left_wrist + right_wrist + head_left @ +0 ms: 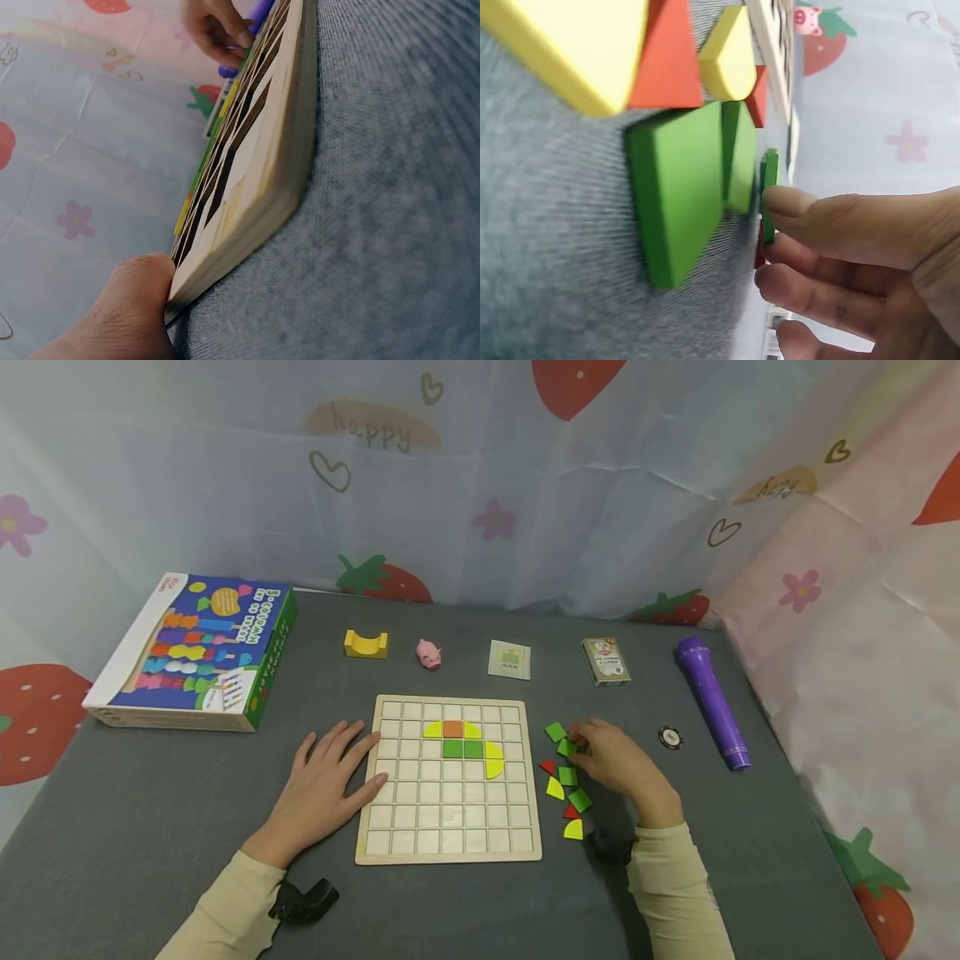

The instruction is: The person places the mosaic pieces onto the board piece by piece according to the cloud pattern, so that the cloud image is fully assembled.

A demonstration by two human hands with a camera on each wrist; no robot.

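Note:
A pale wooden grid board (pixel 421 817) lies on the table, with several coloured tiles in its upper squares: an orange square (pixel 453 729), green squares (pixel 452 749) and yellow rounded pieces (pixel 493 768). My left hand (pixel 318 789) rests spread at the board's left side, its thumb (pixel 142 281) against the edge. Right of the board, my right hand (pixel 618 762) pinches a green square tile (pixel 770 172) among loose pieces; its fingers partly hide the tile. Around it lie other green tiles (pixel 580 799), red triangles (pixel 547 767) and yellow rounded pieces (pixel 573 829).
Along the back stand a boxed game (pixel 202 652), a yellow arch block (pixel 366 645), a pink pig figure (pixel 429 654), a pattern card (pixel 509 660) and a playing-card box (pixel 606 662). To the right lie a round chip (pixel 671 737) and a purple flashlight (pixel 712 702).

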